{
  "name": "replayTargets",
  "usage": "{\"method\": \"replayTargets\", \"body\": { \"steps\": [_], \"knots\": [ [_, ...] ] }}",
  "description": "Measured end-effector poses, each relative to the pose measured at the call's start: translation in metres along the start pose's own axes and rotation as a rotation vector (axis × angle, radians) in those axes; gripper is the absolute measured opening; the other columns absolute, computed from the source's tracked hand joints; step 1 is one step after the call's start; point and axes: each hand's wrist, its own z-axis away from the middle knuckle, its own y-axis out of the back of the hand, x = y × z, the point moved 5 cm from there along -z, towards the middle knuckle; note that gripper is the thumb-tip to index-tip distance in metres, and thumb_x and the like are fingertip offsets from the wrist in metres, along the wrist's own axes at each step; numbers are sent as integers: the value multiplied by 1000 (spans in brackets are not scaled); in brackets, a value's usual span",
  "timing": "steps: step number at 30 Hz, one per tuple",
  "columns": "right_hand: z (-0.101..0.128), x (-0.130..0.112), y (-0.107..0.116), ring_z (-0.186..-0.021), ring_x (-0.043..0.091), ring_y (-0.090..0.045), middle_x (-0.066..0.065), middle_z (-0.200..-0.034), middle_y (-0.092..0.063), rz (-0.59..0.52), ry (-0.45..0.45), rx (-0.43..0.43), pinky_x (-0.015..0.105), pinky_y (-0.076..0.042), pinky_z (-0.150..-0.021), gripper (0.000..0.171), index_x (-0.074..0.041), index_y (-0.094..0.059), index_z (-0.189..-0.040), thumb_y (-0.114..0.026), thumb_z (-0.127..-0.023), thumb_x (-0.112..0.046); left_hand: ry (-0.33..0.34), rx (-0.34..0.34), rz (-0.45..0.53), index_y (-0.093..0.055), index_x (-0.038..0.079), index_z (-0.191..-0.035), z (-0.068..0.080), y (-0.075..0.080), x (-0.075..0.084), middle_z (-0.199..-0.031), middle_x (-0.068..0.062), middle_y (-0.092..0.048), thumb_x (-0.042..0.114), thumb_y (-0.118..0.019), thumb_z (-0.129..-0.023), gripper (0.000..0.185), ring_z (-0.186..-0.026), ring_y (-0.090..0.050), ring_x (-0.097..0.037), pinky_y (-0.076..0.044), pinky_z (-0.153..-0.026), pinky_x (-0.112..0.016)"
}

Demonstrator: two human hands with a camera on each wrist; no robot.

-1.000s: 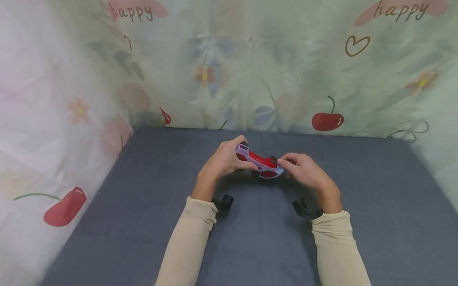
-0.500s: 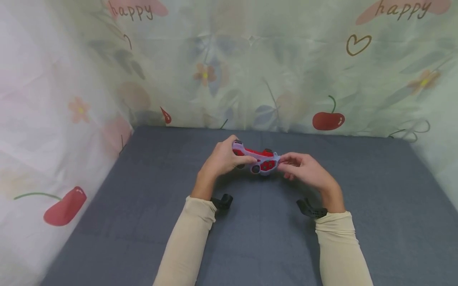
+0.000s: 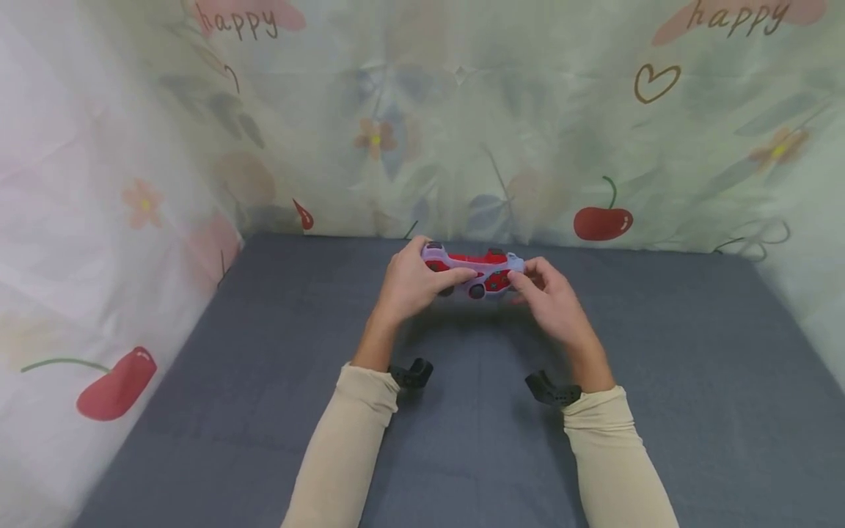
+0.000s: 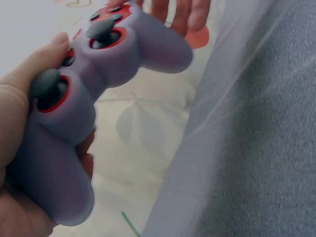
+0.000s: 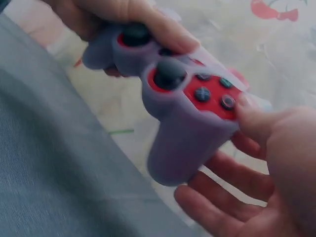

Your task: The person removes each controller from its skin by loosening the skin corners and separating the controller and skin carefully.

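Head view shows both hands raised above the grey mat [image 3: 264, 411] with a red game controller [image 3: 472, 273] in a pale purple silicone skin held between them, over the middle of the mat toward its far edge. Compared with 1 second ago, the controller sits higher and farther from the person, closer to the far edge, and it has turned from a tilt to lie nearly level, its 2 black thumbsticks facing the camera. The left hand [image 3: 412, 282] grips the left grip, fingers wrapped behind and the thumb laid across the face; in the left wrist view the thumb rests just beside one stick on the controller [image 4: 74, 113]. The right hand [image 3: 551, 297], which earlier pinched the right end with its wrist lower, now holds the right grip loosely: in the right wrist view its thumb [image 5: 256, 118] presses the edge of the red face by the 4 buttons while the other fingers lie nearly straight under the grip of the controller [image 5: 182, 113]. The cherry-printed curtain [image 3: 601, 220] rises directly behind the mat's far edge and along its left edge. The mat is bare toward its right edge, its left edge and its near edge, apart from the 2 sleeved forearms.
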Motion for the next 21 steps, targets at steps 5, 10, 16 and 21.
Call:
{"method": "replayTargets", "body": {
  "steps": [5,10,16,21],
  "knots": [
    [1,-7,-1,-107,33,-69,18,-120,-63,-50,5,54,34,-59,-94,36,1,-55,-119,-54,-106,-33,-44,62,64,-54,19,-106,4,4,6,-90,2,-66,61,-85,-73,62,-74,-68,-19,-56,-65,-34],
    [4,-10,0,-96,29,-68,17,-103,-65,110,-6,107,28,-56,-80,18,-4,-53,-102,-52,-103,-22,-68,62,92,-53,18,-105,5,4,9,-88,1,-66,60,-87,-72,63,-72,-68,-20,-57,-64,-35],
    [3,-9,0,-96,31,-75,19,-105,-63,38,0,101,31,-61,-86,16,-1,-51,-91,-49,-102,-13,-49,55,179,-54,16,-101,4,5,5,-86,-3,-66,56,-89,-71,61,-72,-66,-23,-57,-62,-33],
    [3,-10,2,-97,27,-78,20,-126,-63,-62,-6,56,42,-53,-101,26,5,-52,-95,-51,-106,-19,-11,63,241,-55,14,-105,0,9,0,-91,-6,-67,55,-88,-73,61,-75,-67,-24,-57,-64,-32]
  ]
}}
